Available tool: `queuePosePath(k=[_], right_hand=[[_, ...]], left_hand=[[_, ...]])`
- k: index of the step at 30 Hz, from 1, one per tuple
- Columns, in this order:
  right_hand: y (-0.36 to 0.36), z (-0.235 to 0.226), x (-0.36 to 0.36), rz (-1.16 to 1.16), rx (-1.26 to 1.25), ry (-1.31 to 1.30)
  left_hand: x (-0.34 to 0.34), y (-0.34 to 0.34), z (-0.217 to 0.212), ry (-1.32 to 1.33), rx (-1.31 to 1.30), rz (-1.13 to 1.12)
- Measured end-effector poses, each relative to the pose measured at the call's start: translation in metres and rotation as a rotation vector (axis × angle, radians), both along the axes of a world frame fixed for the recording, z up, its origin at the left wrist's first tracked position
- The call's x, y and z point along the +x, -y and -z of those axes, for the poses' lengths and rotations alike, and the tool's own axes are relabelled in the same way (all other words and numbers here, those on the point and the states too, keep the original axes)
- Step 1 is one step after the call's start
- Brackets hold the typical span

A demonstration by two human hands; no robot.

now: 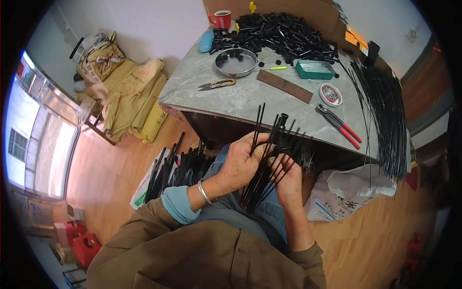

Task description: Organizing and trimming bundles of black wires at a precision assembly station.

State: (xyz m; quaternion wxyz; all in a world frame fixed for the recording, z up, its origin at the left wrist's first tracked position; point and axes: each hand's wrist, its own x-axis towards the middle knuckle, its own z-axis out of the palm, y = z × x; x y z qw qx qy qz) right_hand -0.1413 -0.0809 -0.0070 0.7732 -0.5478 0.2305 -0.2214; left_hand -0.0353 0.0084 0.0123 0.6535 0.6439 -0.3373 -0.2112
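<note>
Over my lap, my left hand point(242, 161) is closed round a bundle of thin black rods point(255, 188) that slant upward past the table's front edge. My right hand point(287, 179) pinches the same bundle from the other side, fingers curled against the rods. One thicker black piece with a flared end point(283, 117) sticks up between the hands. The fingertips partly hide where the pieces meet. Below my left forearm, more black rods point(190, 166) stand in a white bag.
The grey table point(192, 103) holds a heap of black parts point(284, 36), a round metal tray point(236, 62), thread snips point(217, 85), a brown bar point(284, 86), a green box point(315, 70), and red-handled pliers point(339, 126). Long black rods point(385, 115) hang over its right edge above a white sack point(351, 195).
</note>
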Motion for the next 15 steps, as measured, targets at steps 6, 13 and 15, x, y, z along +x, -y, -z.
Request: queuePosePath(k=[6,13,15], right_hand=[[-0.001,0.007,0.001,0.020,-0.080,-0.035],[0.021,0.025,0.001,-0.191,0.165,-0.007],[0.021,0.035,0.003,-0.252,0.220,0.014]], left_hand=[[0.006,0.002,-0.001,0.391,0.041,-0.039],[0.005,0.001,-0.008,-0.033,0.057,0.079],[0.005,0.003,-0.008,-0.147,0.022,0.136]])
